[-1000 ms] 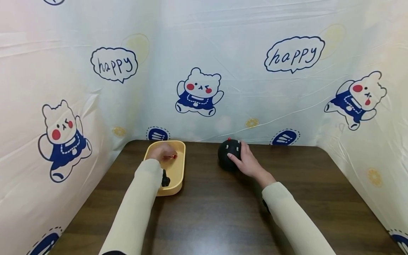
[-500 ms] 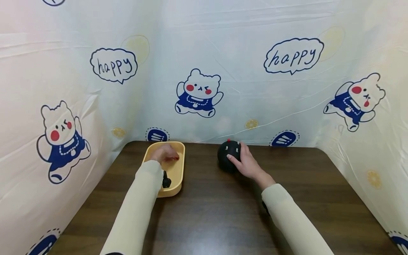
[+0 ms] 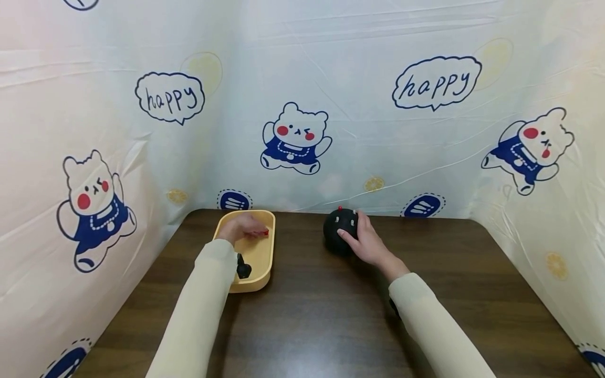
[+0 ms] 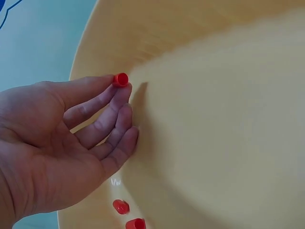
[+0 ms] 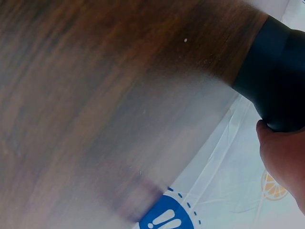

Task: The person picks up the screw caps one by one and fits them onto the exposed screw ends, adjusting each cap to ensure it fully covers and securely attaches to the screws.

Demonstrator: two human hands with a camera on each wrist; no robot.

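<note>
My left hand is inside a yellow tray, pinching a small hollow red cap between thumb and fingertip near the tray's wall. Below it in the left wrist view lie a red piece and another hollow red cap. On the table, my right hand grips the right side of a round black body with several short silver pegs on top. A red piece tops its far edge. The right wrist view shows the thumb against the black surface.
Toward the tray's near end lies a black part, partly covered by the left sleeve. The brown wooden table meets a printed cloth backdrop at the back and on both sides.
My left hand has shifted slightly to the right within the tray, its red piece moving toward the right wall. The right hand and the black body have stayed put.
</note>
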